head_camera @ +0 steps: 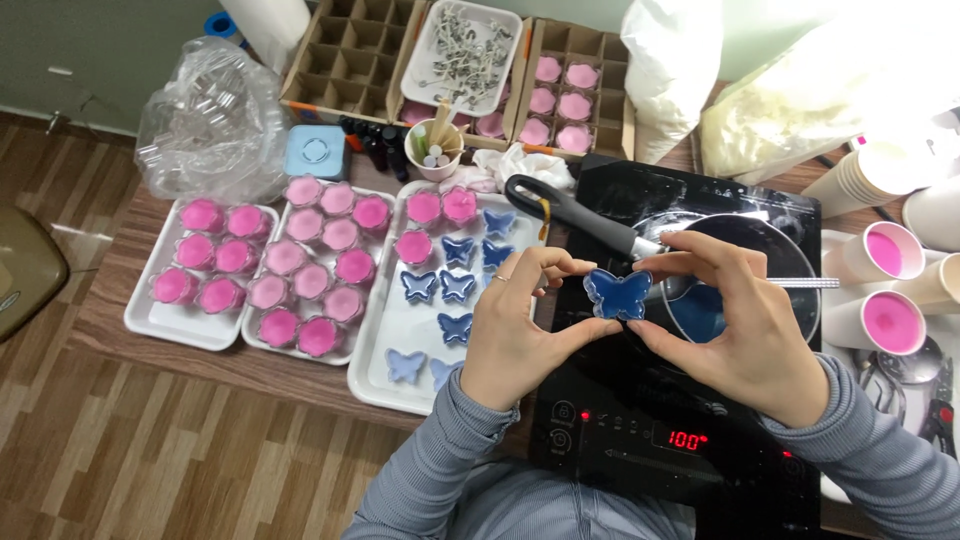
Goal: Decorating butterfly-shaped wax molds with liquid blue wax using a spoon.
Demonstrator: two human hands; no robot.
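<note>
Head view: left hand (515, 335) and right hand (745, 325) both pinch a blue butterfly-shaped mould (619, 295), held level above the induction cooktop (600, 420), just beside the saucepan (745, 275). Step looks like carrying a filled mould; setting it down on the white tray (385, 375) among the others likely calls for keeping it flat.

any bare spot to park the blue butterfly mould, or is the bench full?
Both hands, left hand and right hand, hold the butterfly mould over the induction cooker. Free: the butterfly tray has bare white beside its lower moulds, and the cooker's glass front of the pan. Crowded: the pink mould trays and paper cups.
</note>
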